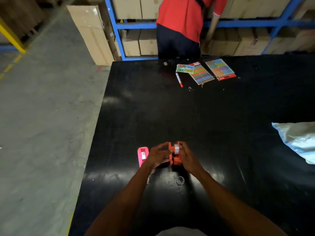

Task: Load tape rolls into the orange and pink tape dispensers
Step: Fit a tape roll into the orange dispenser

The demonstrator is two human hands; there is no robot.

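Both hands, left hand (157,155) & right hand (186,157), squeeze the orange dispenser (175,159) w/ a tape roll (176,149) sitting on top, just right of the pink dispenser (142,155), so the roll may slip out if pushed crooked.

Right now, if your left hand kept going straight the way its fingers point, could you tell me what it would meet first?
The left hand points up and right, at the orange tape dispenser with the tape roll in it. Its fingertips look to be already touching it, so that dispenser comes first, though depth is unclear.
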